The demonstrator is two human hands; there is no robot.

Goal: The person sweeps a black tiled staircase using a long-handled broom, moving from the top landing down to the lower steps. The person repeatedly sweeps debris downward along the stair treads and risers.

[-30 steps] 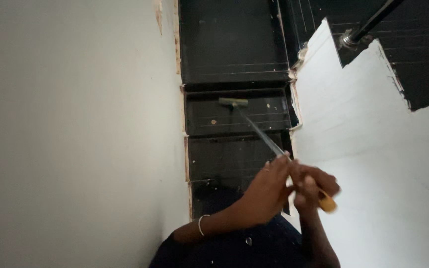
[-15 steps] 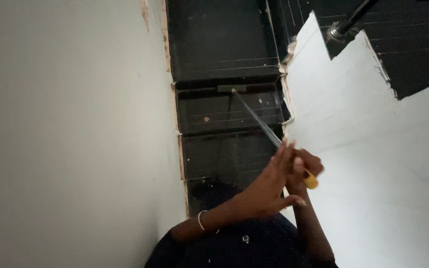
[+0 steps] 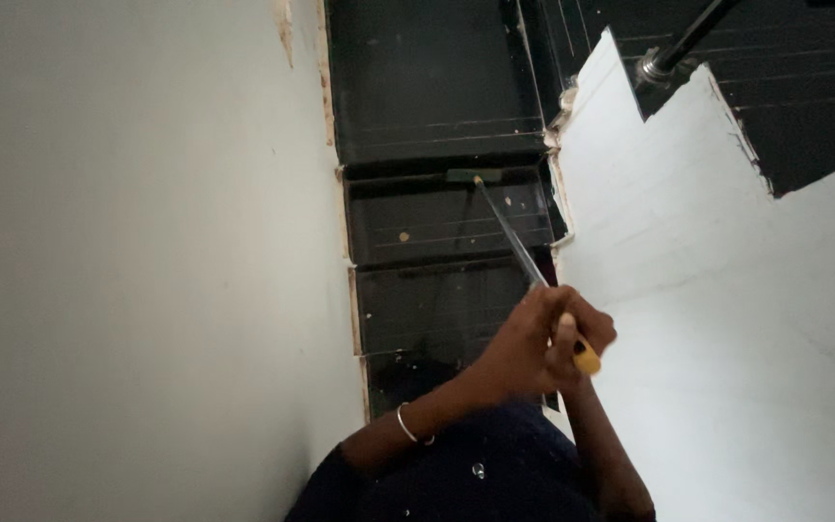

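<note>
Dark stairs (image 3: pixel 437 222), both hands (image 3: pixel 543 343) gripping broom handle (image 3: pixel 514 237)

Dark tiled stair steps (image 3: pixel 437 217), plain white wall (image 3: pixel 128 261), stepped white side wall (image 3: pixel 727 319), metal handrail (image 3: pixel 683 41), dim light

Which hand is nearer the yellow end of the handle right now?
Right. The right hand wraps the handle right at its yellow end; the left hand, bracelet on its wrist, grips just above, toward the tool's head on the dark step.
</note>
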